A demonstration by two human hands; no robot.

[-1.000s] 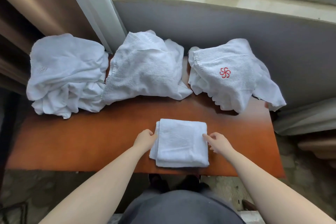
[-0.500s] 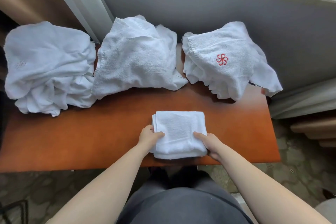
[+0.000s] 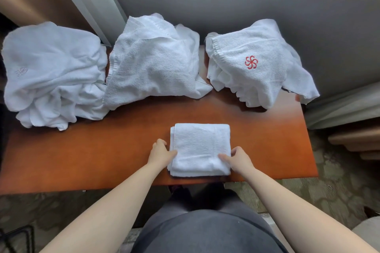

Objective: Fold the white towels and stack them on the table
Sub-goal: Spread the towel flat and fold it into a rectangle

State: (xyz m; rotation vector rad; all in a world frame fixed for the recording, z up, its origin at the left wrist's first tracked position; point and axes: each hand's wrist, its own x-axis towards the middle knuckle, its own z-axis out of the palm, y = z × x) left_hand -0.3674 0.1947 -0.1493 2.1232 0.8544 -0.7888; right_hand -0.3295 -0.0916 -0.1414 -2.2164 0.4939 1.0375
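Head view: folded white towel (image 3: 200, 149) lay at the near edge of the wooden table (image 3: 123, 150); left hand (image 3: 160, 153) gripped its left side, right hand (image 3: 239, 159) its right, thumbs on top. Three crumpled towels sat behind: left pile (image 3: 53, 74), middle pile (image 3: 154, 61), red-emblem towel (image 3: 253, 63)

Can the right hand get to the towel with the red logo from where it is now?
Probably yes. The right hand holds the folded towel, so it must release first; bare table lies between it and the red-logo towel.
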